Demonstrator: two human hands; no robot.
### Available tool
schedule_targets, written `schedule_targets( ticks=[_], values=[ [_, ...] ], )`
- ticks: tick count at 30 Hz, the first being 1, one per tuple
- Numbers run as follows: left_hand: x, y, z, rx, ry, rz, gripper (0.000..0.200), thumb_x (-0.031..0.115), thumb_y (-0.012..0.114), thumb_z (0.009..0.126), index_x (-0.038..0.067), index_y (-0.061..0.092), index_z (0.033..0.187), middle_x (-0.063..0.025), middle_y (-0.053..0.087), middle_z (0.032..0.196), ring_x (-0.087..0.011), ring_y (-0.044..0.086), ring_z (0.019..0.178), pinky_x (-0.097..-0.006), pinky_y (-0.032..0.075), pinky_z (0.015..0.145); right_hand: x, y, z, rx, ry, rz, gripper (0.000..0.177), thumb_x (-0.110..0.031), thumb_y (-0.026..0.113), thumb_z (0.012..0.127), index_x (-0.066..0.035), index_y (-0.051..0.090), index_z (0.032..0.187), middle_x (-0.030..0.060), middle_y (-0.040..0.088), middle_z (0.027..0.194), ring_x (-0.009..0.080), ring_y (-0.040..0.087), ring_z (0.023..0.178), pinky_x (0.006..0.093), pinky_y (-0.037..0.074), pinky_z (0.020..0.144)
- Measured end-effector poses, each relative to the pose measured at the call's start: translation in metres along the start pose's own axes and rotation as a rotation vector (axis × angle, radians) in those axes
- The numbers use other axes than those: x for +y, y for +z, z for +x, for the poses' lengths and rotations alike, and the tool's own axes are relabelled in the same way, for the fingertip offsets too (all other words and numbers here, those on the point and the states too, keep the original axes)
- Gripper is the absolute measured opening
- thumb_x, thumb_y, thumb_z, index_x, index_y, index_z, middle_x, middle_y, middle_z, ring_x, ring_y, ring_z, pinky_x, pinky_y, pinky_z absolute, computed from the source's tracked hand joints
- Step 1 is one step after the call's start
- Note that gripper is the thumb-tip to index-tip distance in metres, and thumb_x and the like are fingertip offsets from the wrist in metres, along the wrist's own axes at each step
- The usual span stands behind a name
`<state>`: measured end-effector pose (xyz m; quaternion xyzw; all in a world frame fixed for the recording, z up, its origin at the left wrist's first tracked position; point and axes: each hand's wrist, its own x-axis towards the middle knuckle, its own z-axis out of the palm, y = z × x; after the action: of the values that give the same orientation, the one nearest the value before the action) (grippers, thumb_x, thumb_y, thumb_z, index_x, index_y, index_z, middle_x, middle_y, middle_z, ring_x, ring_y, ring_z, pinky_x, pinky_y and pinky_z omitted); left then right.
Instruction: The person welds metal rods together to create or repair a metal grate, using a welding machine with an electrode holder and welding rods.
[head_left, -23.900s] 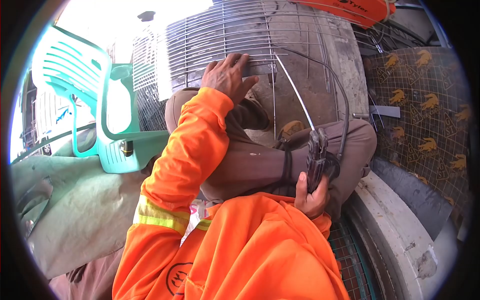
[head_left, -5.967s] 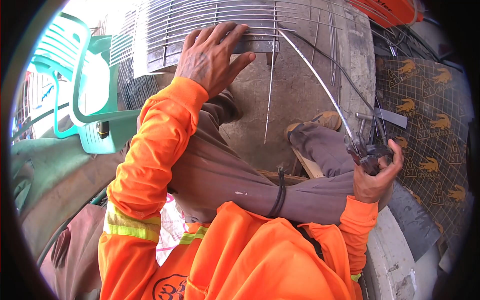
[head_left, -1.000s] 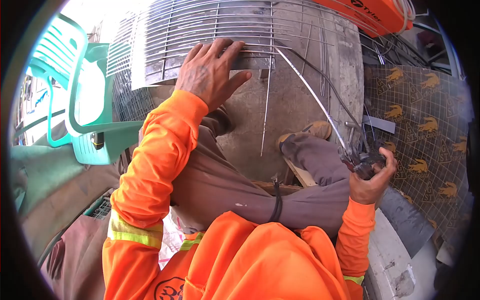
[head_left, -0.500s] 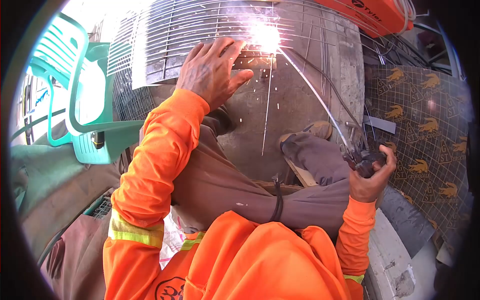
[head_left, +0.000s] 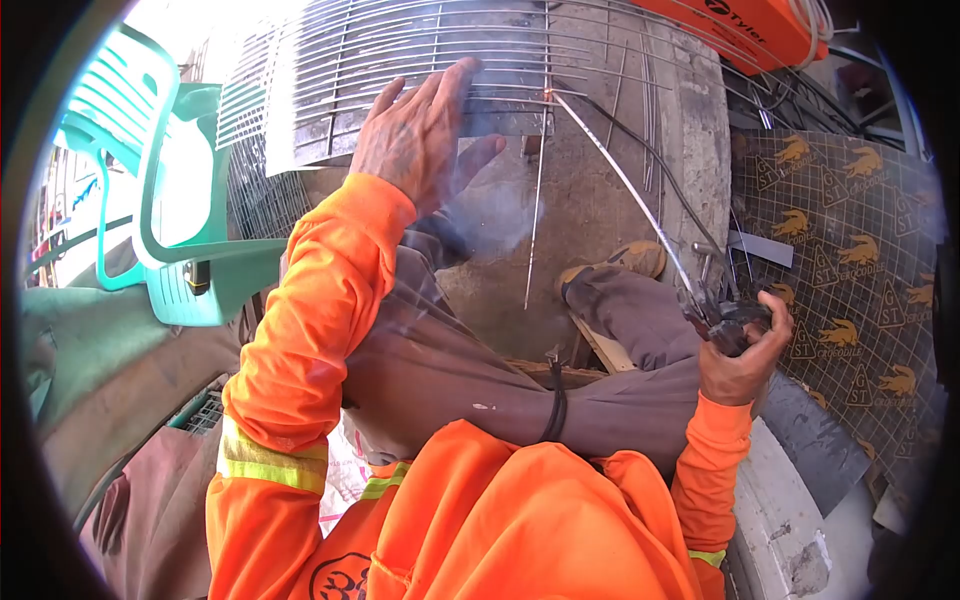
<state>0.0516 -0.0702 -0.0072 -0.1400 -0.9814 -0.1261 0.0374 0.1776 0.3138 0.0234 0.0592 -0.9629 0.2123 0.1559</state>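
My left hand (head_left: 420, 135) lies flat, fingers spread, on a wire grille (head_left: 400, 60) and a flat metal bar (head_left: 505, 118) on the concrete floor. My right hand (head_left: 745, 360) grips a welding electrode holder (head_left: 722, 325) beside my right knee. Its long electrode rod (head_left: 625, 185) reaches up and left, with its tip touching the grille at a glowing spot just right of my left fingers. Thin smoke drifts below my left hand. A loose thin rod (head_left: 535, 215) hangs down from the weld spot.
A green plastic chair (head_left: 150, 190) stands at the left. A black mat with gold animal prints (head_left: 850, 260) covers the right side. An orange case (head_left: 750, 25) lies at the top right. A black cable (head_left: 660, 170) runs along the floor. A concrete curb (head_left: 790, 520) is at bottom right.
The bright welding arc and sparks of half a second ago have gone out, leaving a small glow and smoke. My left hand has shifted slightly, fingers raised more along the grille.
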Motion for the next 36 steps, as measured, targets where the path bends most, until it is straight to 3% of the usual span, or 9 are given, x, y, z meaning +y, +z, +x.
schedule_targets(
  ticks=[10, 11, 13, 18, 29, 36],
  values=[
    [-0.006, 0.0, -0.003, -0.104, -0.034, 0.017, 0.074, 0.053, 0.062, 0.094, 0.009, 0.041, 0.149, -0.0126, 0.058, 0.14, -0.027, 0.054, 0.132, -0.046, 0.032, 0.119, 0.0, 0.003, 0.002, -0.022, -0.004, 0.011, 0.082, 0.0, 0.081, 0.06, -0.006, 0.045, 0.133, 0.0108, 0.053, 0.123, 0.0233, 0.057, 0.092, 0.0303, 0.05, 0.067],
    [-0.002, -0.014, 0.004, -0.307, -0.051, 0.03, 0.076, 0.053, 0.059, 0.095, 0.008, 0.039, 0.152, -0.0141, 0.056, 0.143, -0.0264, 0.053, 0.133, -0.0455, 0.03, 0.119, 0.0, 0.002, 0.002, -0.029, -0.036, -0.028, 0.081, 0.001, 0.08, 0.059, -0.006, 0.045, 0.133, 0.0106, 0.053, 0.123, 0.0238, 0.057, 0.092, 0.0311, 0.05, 0.068],
    [-0.011, 0.002, -0.005, -0.097, -0.001, 0.004, 0.075, 0.051, 0.059, 0.095, 0.008, 0.038, 0.153, -0.0143, 0.055, 0.144, -0.027, 0.053, 0.132, -0.047, 0.031, 0.119, -0.001, 0.001, 0.002, -0.046, 0.019, 0.017, 0.081, 0.0, 0.08, 0.06, -0.006, 0.045, 0.133, 0.0103, 0.053, 0.124, 0.0243, 0.057, 0.093, 0.0317, 0.05, 0.068],
    [0.001, -0.001, -0.001, -0.034, 0.005, 0.027, 0.076, 0.054, 0.063, 0.094, 0.007, 0.039, 0.148, -0.0172, 0.064, 0.129, -0.0333, 0.06, 0.123, -0.0497, 0.037, 0.115, 0.002, 0.002, -0.002, 0.016, 0.03, 0.032, 0.081, -0.006, 0.084, 0.064, -0.006, 0.045, 0.134, 0.011, 0.052, 0.125, 0.0231, 0.057, 0.1, 0.0301, 0.05, 0.07],
    [0.004, -0.004, -0.001, -0.049, -0.018, 0.021, 0.079, 0.055, 0.064, 0.093, 0.006, 0.038, 0.15, -0.0184, 0.065, 0.128, -0.0342, 0.06, 0.123, -0.0497, 0.035, 0.117, 0.0, 0.002, -0.001, -0.002, 0.039, 0.024, 0.08, -0.004, 0.084, 0.063, -0.005, 0.046, 0.133, 0.0112, 0.052, 0.122, 0.0236, 0.058, 0.099, 0.0299, 0.051, 0.069],
    [0.005, -0.006, -0.001, -0.053, -0.027, -0.023, 0.07, 0.049, 0.068, 0.092, 0.011, 0.041, 0.145, -0.0127, 0.064, 0.133, -0.032, 0.06, 0.125, -0.051, 0.034, 0.117, -0.002, 0.003, 0.001, -0.015, 0.016, 0.035, 0.079, -0.001, 0.082, 0.062, -0.005, 0.046, 0.133, 0.0122, 0.052, 0.12, 0.0234, 0.059, 0.091, 0.0301, 0.051, 0.067]
  ],
)
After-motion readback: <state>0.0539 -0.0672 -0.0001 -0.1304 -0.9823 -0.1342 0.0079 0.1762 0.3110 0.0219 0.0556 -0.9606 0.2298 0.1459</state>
